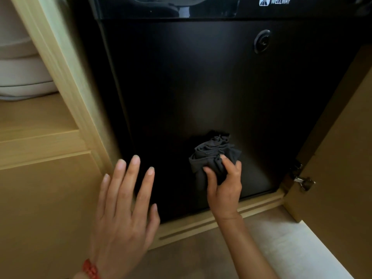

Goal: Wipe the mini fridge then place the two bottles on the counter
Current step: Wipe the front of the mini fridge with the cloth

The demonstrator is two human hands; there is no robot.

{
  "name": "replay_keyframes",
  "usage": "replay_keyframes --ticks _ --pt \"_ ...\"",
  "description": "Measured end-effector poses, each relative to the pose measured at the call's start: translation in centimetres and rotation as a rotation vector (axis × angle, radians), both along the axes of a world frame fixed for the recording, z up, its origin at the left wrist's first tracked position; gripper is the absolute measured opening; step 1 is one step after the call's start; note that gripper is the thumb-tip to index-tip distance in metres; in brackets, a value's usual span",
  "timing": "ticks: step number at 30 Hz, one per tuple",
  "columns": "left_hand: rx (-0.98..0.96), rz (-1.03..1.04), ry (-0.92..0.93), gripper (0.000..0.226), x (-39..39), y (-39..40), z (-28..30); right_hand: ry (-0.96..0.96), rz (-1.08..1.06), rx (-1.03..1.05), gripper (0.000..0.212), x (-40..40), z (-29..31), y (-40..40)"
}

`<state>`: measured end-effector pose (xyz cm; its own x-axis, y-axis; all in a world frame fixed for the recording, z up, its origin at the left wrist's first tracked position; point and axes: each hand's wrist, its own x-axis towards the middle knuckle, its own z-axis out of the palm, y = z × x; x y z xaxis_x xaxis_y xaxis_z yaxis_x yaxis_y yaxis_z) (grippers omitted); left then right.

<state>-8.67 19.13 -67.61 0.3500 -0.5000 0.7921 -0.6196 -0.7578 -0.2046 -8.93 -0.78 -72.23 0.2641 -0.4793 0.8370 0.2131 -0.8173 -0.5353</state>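
Wiping low on the shut door of the mini fridge, near its bottom edge at about 6 o'clock from the round lock. Right hand bunching a dark cloth, thumb and fingers curled round the wad so a thick pad meets the black panel rather than a loose flap. Cloth seemingly pressed to the door, though actual contact too dark to confirm. Left hand spread flat at 9 o'clock from the cloth, fingers straight and holding nothing, hovering by the door's left edge beside the wooden frame, probably to steady the body or brace the door; touching or not, cannot tell. Cupboard door swung wide at 3 o'clock, giving room to reach the whole front. Red bracelet on the left wrist. Bottles not in view, likely inside; wiping step under way, bottle step not yet begun.
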Motion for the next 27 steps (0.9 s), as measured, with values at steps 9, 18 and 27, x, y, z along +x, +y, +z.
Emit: replay_keyframes --ticks 9,18,27 --pt "0.109 -0.070 0.110 0.057 0.8 -2.8 -2.0 -0.034 -0.116 0.324 0.055 -2.0 -1.0 -6.3" --pt "0.108 -0.064 0.136 0.060 2.3 -4.7 -2.7 -0.108 -0.151 0.724 0.058 -1.0 -1.9 -4.2" --pt "0.094 -0.081 0.172 0.059 2.3 -4.0 -3.2 0.073 0.087 0.533 0.047 0.0 -5.0 4.4"
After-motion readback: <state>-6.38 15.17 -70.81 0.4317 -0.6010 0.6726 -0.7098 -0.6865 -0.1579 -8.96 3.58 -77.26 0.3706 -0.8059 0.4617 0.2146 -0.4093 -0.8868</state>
